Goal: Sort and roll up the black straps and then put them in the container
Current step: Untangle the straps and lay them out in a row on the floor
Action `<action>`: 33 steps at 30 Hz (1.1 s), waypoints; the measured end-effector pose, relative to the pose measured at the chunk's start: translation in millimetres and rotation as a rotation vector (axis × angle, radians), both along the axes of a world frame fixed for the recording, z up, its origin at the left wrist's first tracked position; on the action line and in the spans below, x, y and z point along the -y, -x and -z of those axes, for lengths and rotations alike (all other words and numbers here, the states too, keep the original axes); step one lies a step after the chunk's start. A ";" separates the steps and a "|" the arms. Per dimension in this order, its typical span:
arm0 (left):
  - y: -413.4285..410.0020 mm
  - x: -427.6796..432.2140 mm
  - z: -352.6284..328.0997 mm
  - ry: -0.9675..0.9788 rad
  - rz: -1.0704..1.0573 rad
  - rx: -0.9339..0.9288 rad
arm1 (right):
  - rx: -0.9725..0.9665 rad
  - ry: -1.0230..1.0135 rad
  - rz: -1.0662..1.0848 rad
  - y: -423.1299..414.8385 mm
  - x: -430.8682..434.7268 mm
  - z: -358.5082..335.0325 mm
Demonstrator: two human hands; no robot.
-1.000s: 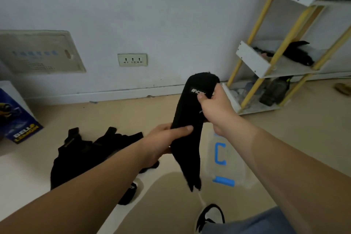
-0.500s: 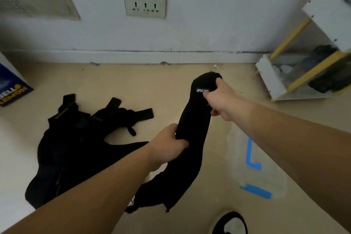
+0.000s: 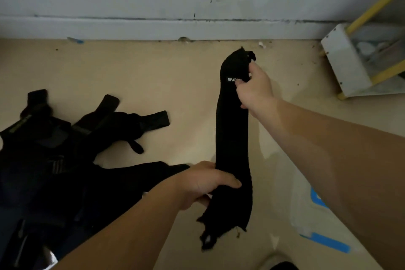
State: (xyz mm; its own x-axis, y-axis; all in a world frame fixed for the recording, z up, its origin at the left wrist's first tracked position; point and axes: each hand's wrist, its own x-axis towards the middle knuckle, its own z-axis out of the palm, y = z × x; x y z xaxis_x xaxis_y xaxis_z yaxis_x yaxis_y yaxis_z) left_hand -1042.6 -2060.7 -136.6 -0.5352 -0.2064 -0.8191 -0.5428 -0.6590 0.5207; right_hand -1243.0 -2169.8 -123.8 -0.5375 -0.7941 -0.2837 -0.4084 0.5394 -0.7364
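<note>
Black strap (image 3: pixel 232 129) stretched lengthwise above the beige floor (image 3: pixel 153 76), between both hands. Right hand (image 3: pixel 255 89) pinches its top end by the white logo; left hand (image 3: pixel 206 182) wraps fingers round the lower part, frayed end hanging below. Pile of black straps (image 3: pixel 54 160) lies to the left. Clear container w/ blue tape (image 3: pixel 315 221) sits at right, near the strap.

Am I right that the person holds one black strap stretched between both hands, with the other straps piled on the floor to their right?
Not quite: the head view shows the other straps piled on the floor to their left. The black strap is indeed stretched between the left hand and the right hand.
</note>
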 end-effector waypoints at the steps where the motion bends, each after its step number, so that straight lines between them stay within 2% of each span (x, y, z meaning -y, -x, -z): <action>1: 0.9 0.3 5.5 0.000 -0.014 0.011 | 0.001 0.006 0.006 -0.7 1.2 3.6; 4: 3.8 -4.8 23.5 -0.029 -0.224 0.049 | -0.057 -0.133 0.029 -7.5 -1.2 18.4; 6: 3.7 -13.2 33.0 0.034 -0.283 0.118 | -0.124 -0.253 -0.002 -18.9 -16.8 28.7; 10: -0.5 -30.2 52.8 0.278 -0.166 0.225 | -0.316 -0.314 -0.357 -44.4 -73.8 62.5; 14: -6.8 -38.6 63.8 0.384 -0.006 0.285 | -0.450 -0.418 -0.570 -60.4 -125.3 88.5; 18: -6.6 -46.2 66.2 0.416 0.079 0.314 | -0.478 -0.407 -0.638 -45.8 -142.9 95.1; 21: -5.6 -49.9 65.2 0.361 0.038 0.298 | -0.508 -0.409 -0.605 -37.7 -150.1 93.6; 25: -8.0 -44.0 63.8 0.458 0.008 0.306 | -0.537 -0.304 -0.545 -44.1 -170.7 95.5; 29: -20.6 -38.3 55.4 0.526 -0.002 0.315 | -0.505 -0.359 -0.635 -50.8 -207.1 106.8; 33: -35.7 -44.9 54.3 0.548 -0.031 0.319 | -0.640 -0.183 -0.570 -48.9 -225.6 101.4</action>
State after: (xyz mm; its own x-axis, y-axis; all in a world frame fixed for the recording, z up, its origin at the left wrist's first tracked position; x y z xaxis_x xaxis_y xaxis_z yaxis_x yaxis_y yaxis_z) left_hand -1006.8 -2015.8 -190.9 -0.2696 -0.6524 -0.7083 -0.7116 -0.3606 0.6030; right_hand -1194.1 -1944.2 -225.2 -0.1719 -0.9618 -0.2128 -0.9569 0.2144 -0.1959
